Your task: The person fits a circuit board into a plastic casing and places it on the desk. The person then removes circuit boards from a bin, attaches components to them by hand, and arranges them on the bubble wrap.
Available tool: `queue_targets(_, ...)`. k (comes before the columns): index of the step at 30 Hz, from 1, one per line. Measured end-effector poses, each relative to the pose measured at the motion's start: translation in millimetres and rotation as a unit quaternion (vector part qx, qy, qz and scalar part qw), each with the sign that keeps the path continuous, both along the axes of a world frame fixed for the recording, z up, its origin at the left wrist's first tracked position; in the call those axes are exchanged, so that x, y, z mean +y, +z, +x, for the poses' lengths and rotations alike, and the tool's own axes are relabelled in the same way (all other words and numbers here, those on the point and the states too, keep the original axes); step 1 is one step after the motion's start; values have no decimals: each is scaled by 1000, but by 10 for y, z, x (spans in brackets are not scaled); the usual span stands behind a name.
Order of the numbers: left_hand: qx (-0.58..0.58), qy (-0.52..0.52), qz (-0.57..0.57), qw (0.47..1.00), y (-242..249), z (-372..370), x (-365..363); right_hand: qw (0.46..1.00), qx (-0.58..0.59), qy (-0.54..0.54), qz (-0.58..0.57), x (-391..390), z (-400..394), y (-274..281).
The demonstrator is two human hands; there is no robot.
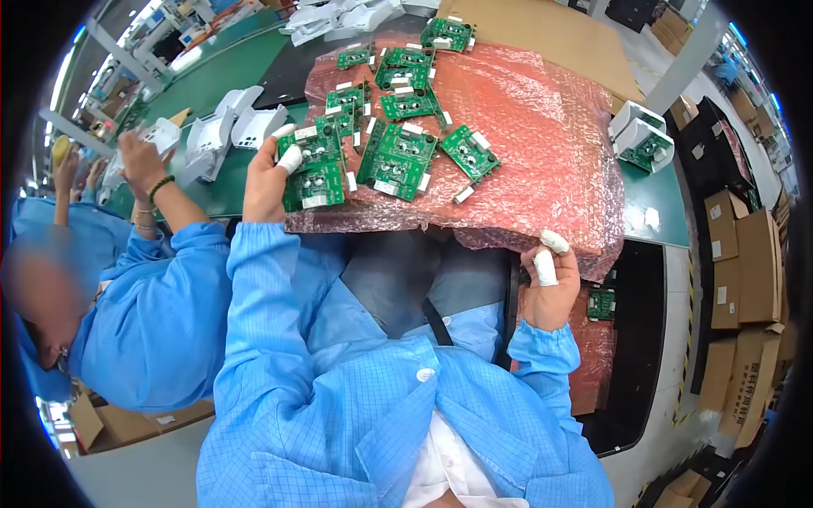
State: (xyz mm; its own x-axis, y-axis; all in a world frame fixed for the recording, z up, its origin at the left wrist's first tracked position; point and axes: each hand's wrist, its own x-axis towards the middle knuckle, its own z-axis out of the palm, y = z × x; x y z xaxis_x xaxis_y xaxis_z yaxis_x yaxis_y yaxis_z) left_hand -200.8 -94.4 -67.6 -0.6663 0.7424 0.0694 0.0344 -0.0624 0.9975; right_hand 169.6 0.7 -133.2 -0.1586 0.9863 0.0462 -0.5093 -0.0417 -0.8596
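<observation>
Green circuit boards (398, 161) lie in a loose group on pink bubble wrap (542, 127) spread over the table. My left hand (269, 178), with white finger covers, grips the left edge of a green board (313, 178) at the group's left side. At the wrap's front right edge is my right hand (550, 275), its covered thumb and forefinger closed on the edge of the wrap. One separate board (470, 154) rests tilted to the right of the others. Several more boards are stacked towards the back.
White plastic housings (212, 140) lie on the green table at the left, more at the back. A housing with a board (645, 140) stands right. Below my right hand is a black tray (639, 356) with wrap and a board. A co-worker (152, 322) sits close at left.
</observation>
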Motion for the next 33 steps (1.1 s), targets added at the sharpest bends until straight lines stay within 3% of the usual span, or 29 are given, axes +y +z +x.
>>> queue_targets(4,59,-23,-88,994,-270,-340,202,1000,-22,-3,5,-13,40,22)
queue_targets(7,203,10,-159,966,-295,-358,253,999,-31,-31,-1,-26,72,49)
queue_targets(8,197,5,-160,967,-409,-464,259,999,-31,-40,3,-8,103,39)
queue_targets(12,310,15,-187,932,-481,-488,247,995,-55,-70,51,198,296,56)
queue_targets(14,414,62,-234,877,-271,-318,186,989,-99,-95,63,399,500,162)
queue_targets(15,516,128,-208,821,-382,-408,148,961,-186,-169,118,578,616,187)
queue_targets(16,594,153,-156,775,-194,-252,154,943,-231,-173,165,741,764,281)
queue_targets(17,555,124,-102,816,53,-15,193,918,-273,-230,171,982,942,238)
queue_targets(19,526,146,-17,838,258,479,246,837,-392,-313,220,1438,1351,215)
queue_targets(21,427,65,29,901,374,1152,366,752,-512,-355,217,1839,1659,142)
queue_targets(22,418,-37,63,906,394,1436,443,745,-519,-353,224,1905,1666,186)
queue_targets(23,505,-94,90,853,368,1678,542,701,-565,-351,257,2046,1754,100)
queue_targets(24,516,-146,93,839,305,1905,633,649,-608,-348,298,2045,1751,138)
queue_targets(25,509,-187,86,836,243,2125,723,595,-646,-341,335,2035,1718,149)
queue_targets(26,465,-230,96,849,127,2315,817,570,-664,-322,362,2066,1721,99)
queue_targets(28,473,-278,152,822,-46,2601,1090,519,-698,-279,406,2145,1794,-66)
queue_targets(31,499,-293,173,797,-200,2855,1470,536,-740,-236,330,2000,1812,193)
queue_targets(33,506,-286,154,799,-314,2920,1620,600,-684,-268,315,1943,1971,147)
